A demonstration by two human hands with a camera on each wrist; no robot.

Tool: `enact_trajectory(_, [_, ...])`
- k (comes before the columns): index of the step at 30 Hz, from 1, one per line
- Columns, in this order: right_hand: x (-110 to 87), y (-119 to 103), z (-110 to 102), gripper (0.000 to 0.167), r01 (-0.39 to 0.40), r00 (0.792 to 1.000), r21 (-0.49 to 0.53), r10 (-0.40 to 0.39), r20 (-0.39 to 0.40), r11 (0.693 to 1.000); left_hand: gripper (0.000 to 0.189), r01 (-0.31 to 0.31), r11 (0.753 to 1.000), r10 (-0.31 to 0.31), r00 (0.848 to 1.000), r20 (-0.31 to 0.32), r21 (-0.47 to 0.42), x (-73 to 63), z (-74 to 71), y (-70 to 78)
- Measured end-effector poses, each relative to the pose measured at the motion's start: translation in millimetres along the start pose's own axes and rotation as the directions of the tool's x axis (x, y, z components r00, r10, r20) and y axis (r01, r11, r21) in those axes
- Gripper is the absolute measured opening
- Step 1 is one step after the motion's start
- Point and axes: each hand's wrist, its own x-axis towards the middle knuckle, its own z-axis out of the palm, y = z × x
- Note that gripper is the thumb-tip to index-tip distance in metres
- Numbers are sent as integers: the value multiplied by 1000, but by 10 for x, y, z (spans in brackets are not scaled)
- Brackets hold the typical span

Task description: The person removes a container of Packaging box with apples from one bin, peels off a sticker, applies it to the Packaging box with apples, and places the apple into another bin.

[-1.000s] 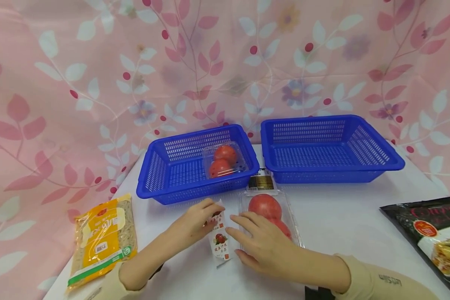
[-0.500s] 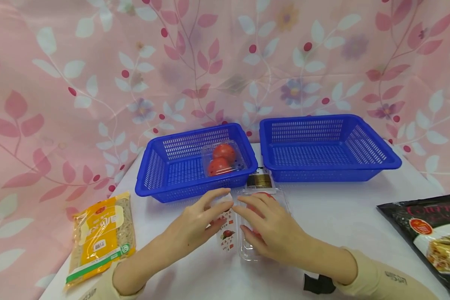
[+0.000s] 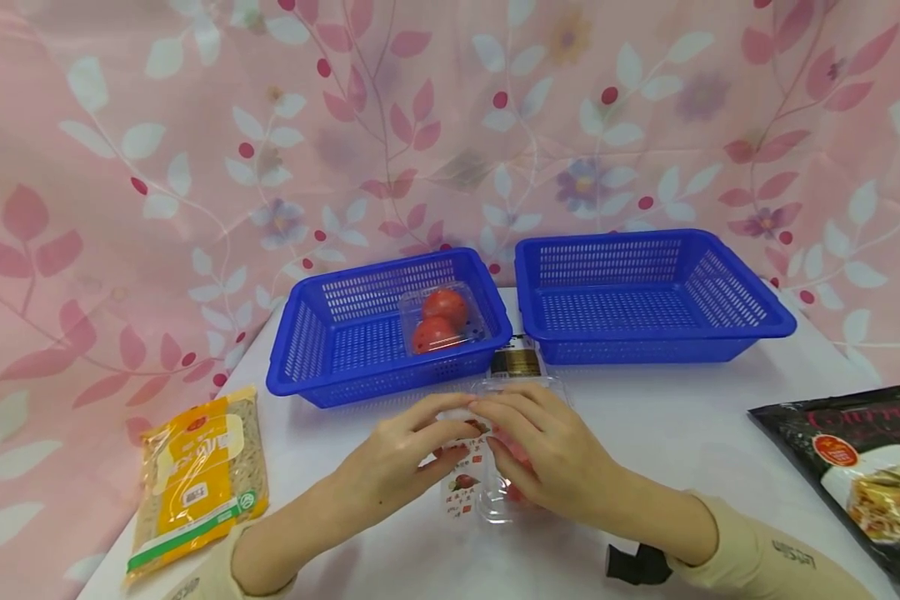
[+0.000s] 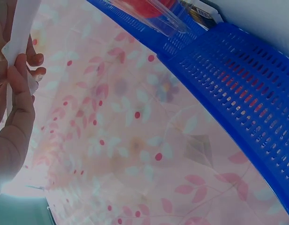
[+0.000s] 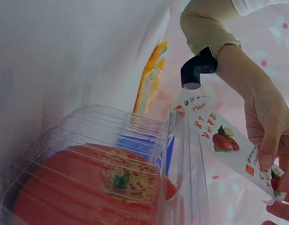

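In the head view a narrow white packet (image 3: 461, 492) printed with red apples is between the two hands. My left hand (image 3: 397, 454) pinches it, the thumb (image 5: 269, 152) pressed on its printed face in the right wrist view. The right hand (image 3: 551, 446) has its thumb and fingers at the packet's upper end, fingertips meeting the left ones; its grip is partly hidden. Under the right hand lies a clear plastic clamshell box (image 3: 495, 508) with red round fruit (image 5: 88, 187) inside, partly covered by that hand.
A left blue basket (image 3: 322, 383) holds another clear box of red fruits (image 3: 442, 321). Beside it stands a right blue basket (image 3: 645, 350). A yellow bag (image 3: 202, 479) lies at left, a black food bag (image 3: 862, 483) at right. A black object (image 3: 636, 565) sits near the right forearm.
The packet and left hand have moved right, nearer the fruit box. The right hand has come in to meet the left fingertips at the packet's upper end.
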Motion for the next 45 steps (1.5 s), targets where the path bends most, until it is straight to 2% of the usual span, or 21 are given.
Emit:
enact_trajectory(7, [-4, 15, 12, 29, -5, 1000, 14, 5, -7, 1000, 36, 14, 999, -13, 1000, 13, -48, -19, 41, 21])
enact_trajectory(15, [4, 30, 33, 22, 2, 1000, 54, -1, -23, 999, 28, 107, 980, -100, 994, 49, -167, -54, 87, 37])
enact_trajectory(18, [3, 33, 38, 23, -2, 1000, 63, 4, -19, 998, 28, 111, 976, -104, 993, 49, -189, -61, 104, 45])
enact_trajectory(22, [5, 43, 33, 23, -9, 1000, 77, 10, -16, 997, 29, 66, 982, -63, 998, 23, -178, -61, 115, 47])
enact_trajectory(27, [3, 56, 9, 20, -27, 1000, 99, 27, -7, 995, 26, 43, 983, -43, 999, 5, -179, -62, 116, 36])
enact_trajectory(34, [2, 69, -22, 19, -60, 998, 102, 58, 18, 993, 24, 63, 984, -58, 998, 37, -166, -73, 103, 34])
enact_trajectory(39, [25, 91, -63, 10, -72, 997, 116, 72, 5, 991, 26, 69, 986, -62, 997, 48, -150, -84, 107, 19])
enact_trajectory(45, [23, 95, -99, 17, -114, 994, 167, 111, 23, 979, 25, 136, 975, -122, 989, 88, -174, -106, 113, 27])
